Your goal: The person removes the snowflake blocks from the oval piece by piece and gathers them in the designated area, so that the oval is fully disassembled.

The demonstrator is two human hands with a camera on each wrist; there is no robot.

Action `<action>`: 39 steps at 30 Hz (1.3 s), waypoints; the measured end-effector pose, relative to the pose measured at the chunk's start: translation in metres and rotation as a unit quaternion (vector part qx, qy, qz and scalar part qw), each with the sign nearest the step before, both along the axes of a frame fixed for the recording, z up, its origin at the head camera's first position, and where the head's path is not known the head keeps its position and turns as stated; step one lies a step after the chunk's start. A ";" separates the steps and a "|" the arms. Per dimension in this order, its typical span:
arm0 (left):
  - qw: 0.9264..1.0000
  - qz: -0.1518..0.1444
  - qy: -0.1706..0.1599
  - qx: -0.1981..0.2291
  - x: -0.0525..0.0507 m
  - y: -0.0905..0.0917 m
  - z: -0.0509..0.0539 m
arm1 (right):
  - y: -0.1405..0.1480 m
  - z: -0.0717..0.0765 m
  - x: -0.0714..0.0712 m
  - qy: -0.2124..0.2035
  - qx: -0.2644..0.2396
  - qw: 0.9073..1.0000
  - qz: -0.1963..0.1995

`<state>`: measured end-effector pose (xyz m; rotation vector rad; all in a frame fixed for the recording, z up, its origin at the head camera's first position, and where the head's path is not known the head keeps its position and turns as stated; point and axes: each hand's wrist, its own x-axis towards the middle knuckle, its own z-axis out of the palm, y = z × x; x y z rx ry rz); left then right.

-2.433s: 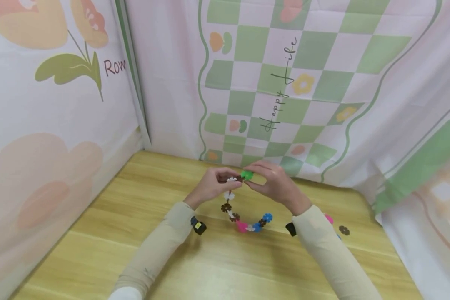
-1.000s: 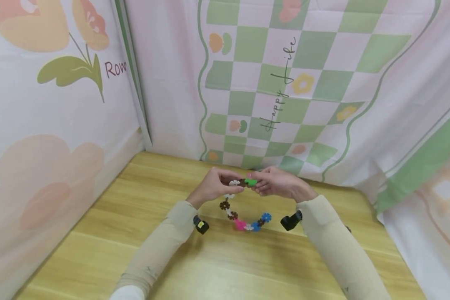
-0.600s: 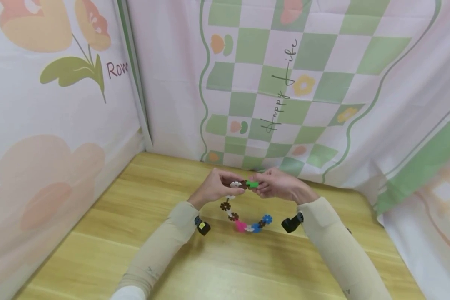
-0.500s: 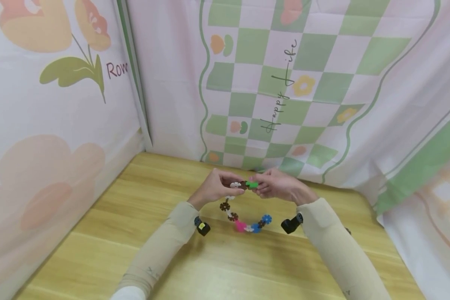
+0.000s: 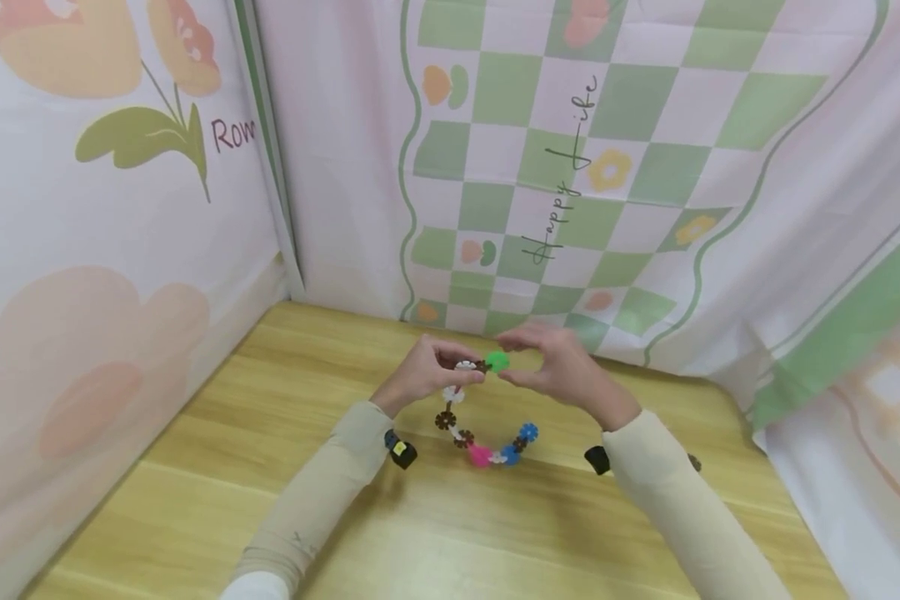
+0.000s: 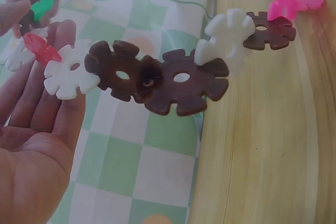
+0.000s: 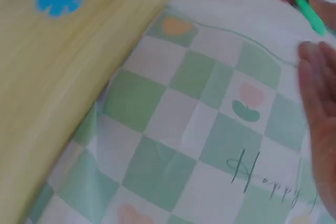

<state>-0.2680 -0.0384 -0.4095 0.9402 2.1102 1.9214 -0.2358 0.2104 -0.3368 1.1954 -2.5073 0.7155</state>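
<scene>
My left hand [image 5: 420, 369] pinches the upper end of a chain of interlocking snowflake discs. Its brown disc [image 5: 482, 366] carries a green disc [image 5: 497, 361] at the tip. From there the chain hangs down and curves right through white, red, brown and pink discs to a blue disc [image 5: 528, 432]. In the left wrist view, a white disc [image 6: 71, 72] and dark brown discs [image 6: 181, 80] pass in front of the left palm [image 6: 31, 166]. My right hand [image 5: 558, 367] is beside the green disc, thumb and fingers spread apart. The right wrist view shows its fingers [image 7: 317, 82] straight, apart from the green disc [image 7: 311, 15].
A loose brown disc [image 5: 693, 462] lies on the wooden table [image 5: 450, 533], partly hidden by the right sleeve [image 5: 667, 483]. A checked curtain [image 5: 555, 208] stands behind the table, and a floral panel [image 5: 120, 250] borders the left.
The right hand held the green disc half a second ago; its fingers have now spread off it and the wrist has turned. The green disc stays on the chain. The left hand keeps its grip.
</scene>
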 end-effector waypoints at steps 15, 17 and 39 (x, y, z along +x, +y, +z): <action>1.000 -0.018 -0.020 0.003 0.004 0.003 0.002 | -0.010 -0.015 -0.001 0.293 0.050 0.952 0.076; 1.000 -0.015 -0.012 0.001 0.004 0.004 0.001 | -0.011 -0.014 -0.002 0.298 0.053 0.950 0.080; 1.000 0.000 -0.006 0.011 0.003 0.012 0.000 | -0.007 -0.018 -0.001 0.348 0.051 0.933 0.078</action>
